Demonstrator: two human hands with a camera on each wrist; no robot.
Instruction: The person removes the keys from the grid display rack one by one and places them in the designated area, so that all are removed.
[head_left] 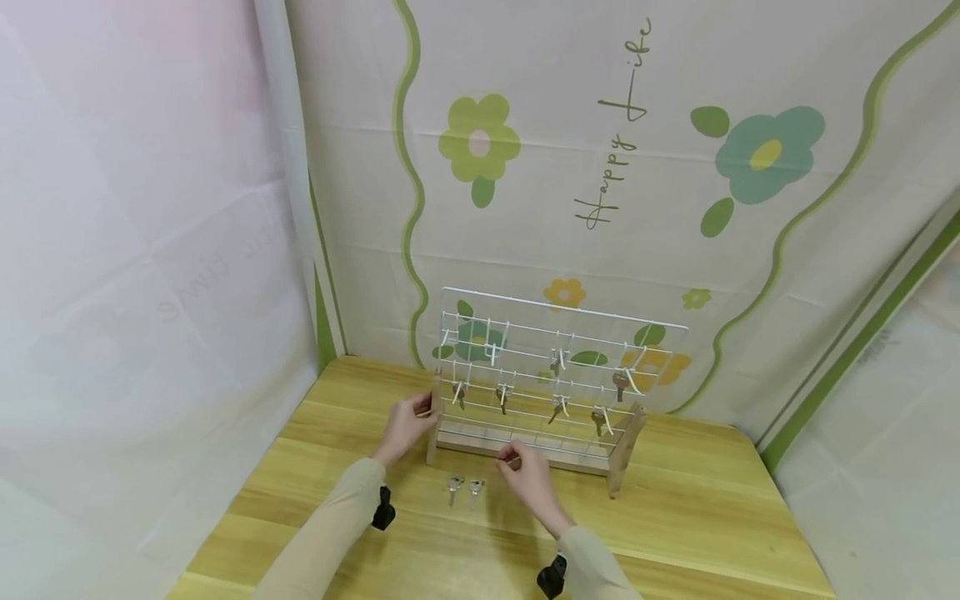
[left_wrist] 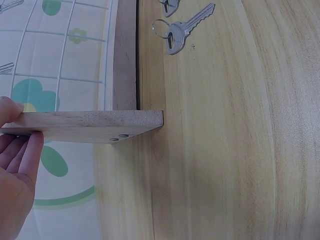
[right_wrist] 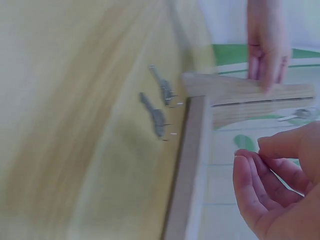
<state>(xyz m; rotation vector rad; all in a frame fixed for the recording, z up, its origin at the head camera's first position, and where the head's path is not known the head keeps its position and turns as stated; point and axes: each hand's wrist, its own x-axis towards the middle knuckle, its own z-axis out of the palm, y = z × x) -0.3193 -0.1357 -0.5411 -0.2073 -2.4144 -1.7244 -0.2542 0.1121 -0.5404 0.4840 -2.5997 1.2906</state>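
A white wire-grid rack [head_left: 540, 433] with wooden sides and a wooden base stands on the table. My left hand [head_left: 407, 427] grips its left wooden side panel [left_wrist: 85, 120], thumb on one face and fingers on the other. My right hand [head_left: 528, 479] hovers in front of the base bar. In the right wrist view its fingers are loosely curled, with nothing visible between the fingertips. Two silver keys, a left key [head_left: 453, 487] and a right key [head_left: 476, 489], lie on the table between my hands, each with a small ring.
Several keys hang from the rack's hooks, including one [head_left: 621, 383] at the upper right. No key shows on the upper left hook [head_left: 492, 352]. The wood-grain table [head_left: 690, 517] has a printed flower curtain [head_left: 540, 208] behind it and pale cloth at both sides.
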